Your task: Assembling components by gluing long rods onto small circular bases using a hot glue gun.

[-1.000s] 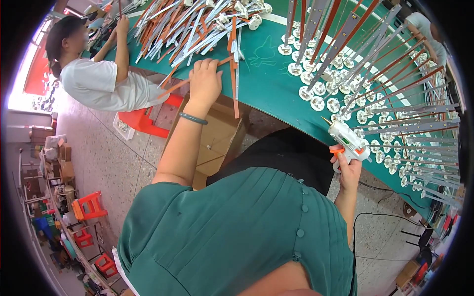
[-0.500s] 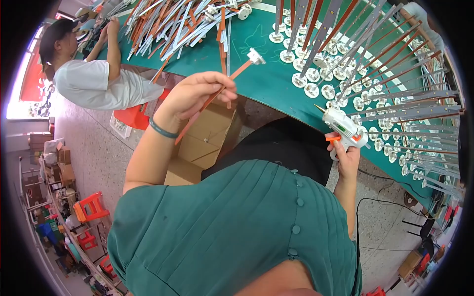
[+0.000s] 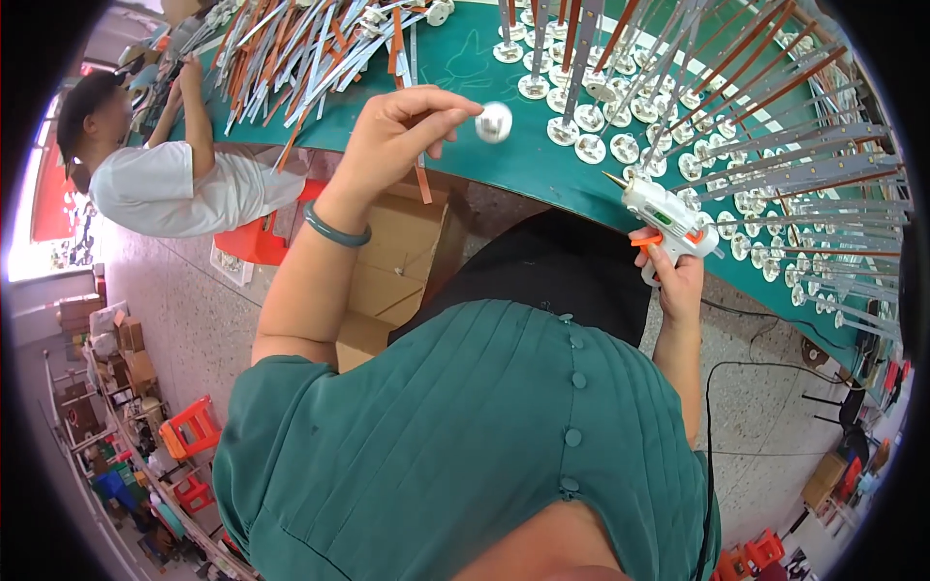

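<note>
My left hand (image 3: 412, 136) is raised near the table's front edge, thumb and forefinger pinched beside a white round base (image 3: 494, 123). The base faces me and looks slightly blurred; the strip that belongs to it is mostly hidden by the hand and the angle. In my right hand (image 3: 673, 276) is a white hot glue gun (image 3: 659, 208) with an orange trigger, the fingers wrapped round its handle. Its brass nozzle points up and left, apart from the base. Right of the gun, several strips stand upright in white round bases (image 3: 589, 148) on the green table (image 3: 504, 174).
A heap of loose orange and silver strips (image 3: 291, 68) covers the table's far left, one orange strip (image 3: 422, 182) hanging over the edge. Below stands an open cardboard box (image 3: 397, 252). A co-worker (image 3: 184, 184) sits at left on a red stool (image 3: 254, 240). A black cable (image 3: 712, 416) runs by my right arm.
My left hand has turned, so the base now faces me and its strip no longer shows clearly. The hand has moved up slightly. The glue gun stays in my right hand.
</note>
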A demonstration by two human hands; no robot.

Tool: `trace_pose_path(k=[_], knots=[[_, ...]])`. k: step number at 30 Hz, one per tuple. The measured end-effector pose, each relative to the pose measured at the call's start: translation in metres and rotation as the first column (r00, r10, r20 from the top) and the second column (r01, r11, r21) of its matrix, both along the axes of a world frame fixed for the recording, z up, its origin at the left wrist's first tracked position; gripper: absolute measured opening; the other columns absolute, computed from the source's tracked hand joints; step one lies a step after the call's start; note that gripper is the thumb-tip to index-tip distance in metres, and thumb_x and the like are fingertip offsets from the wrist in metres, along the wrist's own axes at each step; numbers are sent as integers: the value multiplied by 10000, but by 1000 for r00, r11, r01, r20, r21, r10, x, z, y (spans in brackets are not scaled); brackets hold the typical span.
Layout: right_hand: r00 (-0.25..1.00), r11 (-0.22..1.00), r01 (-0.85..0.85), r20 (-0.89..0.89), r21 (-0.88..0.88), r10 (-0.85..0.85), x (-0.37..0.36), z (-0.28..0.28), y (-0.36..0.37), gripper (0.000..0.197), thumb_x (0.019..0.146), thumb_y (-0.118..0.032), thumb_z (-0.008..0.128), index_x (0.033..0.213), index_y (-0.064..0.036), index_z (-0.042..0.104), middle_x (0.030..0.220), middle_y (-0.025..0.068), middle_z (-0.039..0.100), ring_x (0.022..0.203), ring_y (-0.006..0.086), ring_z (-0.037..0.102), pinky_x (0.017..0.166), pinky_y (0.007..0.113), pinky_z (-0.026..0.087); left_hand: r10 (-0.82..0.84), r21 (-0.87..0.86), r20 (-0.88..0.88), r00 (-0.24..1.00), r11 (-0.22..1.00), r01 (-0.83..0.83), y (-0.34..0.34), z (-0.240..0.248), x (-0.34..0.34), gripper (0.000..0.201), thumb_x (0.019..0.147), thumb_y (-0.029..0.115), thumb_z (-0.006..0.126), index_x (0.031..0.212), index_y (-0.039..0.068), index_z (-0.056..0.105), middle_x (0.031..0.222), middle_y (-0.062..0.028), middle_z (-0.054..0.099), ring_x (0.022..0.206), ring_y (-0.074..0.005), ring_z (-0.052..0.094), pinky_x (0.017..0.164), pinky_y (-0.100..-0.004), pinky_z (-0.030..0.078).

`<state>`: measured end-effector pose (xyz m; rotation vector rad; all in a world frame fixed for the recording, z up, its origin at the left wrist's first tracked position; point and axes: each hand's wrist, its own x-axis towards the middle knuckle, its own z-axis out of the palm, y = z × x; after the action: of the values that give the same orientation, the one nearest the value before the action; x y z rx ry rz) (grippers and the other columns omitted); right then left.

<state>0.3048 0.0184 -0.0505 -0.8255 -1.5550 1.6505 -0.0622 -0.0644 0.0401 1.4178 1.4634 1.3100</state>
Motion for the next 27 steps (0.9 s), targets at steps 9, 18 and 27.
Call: trace_pose_path(k=[9, 18, 27], knots=[[998, 1000, 8, 55, -18, -7, -5, 8, -1, 371, 869, -114, 616, 1209, 20, 556, 1035, 136, 675, 715, 108, 579, 638, 232, 459, -45, 221, -240, 970, 970, 100, 44, -28, 54, 134, 847, 112, 683, 948, 49, 743, 886, -70, 660, 836, -193, 600, 753, -293, 481], [978, 992, -86, 197, 87, 67, -20, 15, -1, 368, 868, -119, 629, 1205, 18, 571, 1036, 101, 685, 770, 82, 584, 663, 229, 471, -78, 216, -434, 898, 958, 188, 57, -34, 65, 112, 804, 122, 717, 889, 51, 732, 741, -80, 622, 678, -241, 599, 621, -323, 483], [939, 960, -137, 340, 243, 48, -36, 17, 7, 269, 865, -119, 637, 1093, 23, 625, 937, 65, 691, 770, 78, 574, 676, 238, 463, -29, 318, -395, 918, 933, 166, 56, -43, 59, 108, 793, 109, 723, 885, 53, 733, 711, -66, 595, 644, -214, 587, 584, -304, 466]])
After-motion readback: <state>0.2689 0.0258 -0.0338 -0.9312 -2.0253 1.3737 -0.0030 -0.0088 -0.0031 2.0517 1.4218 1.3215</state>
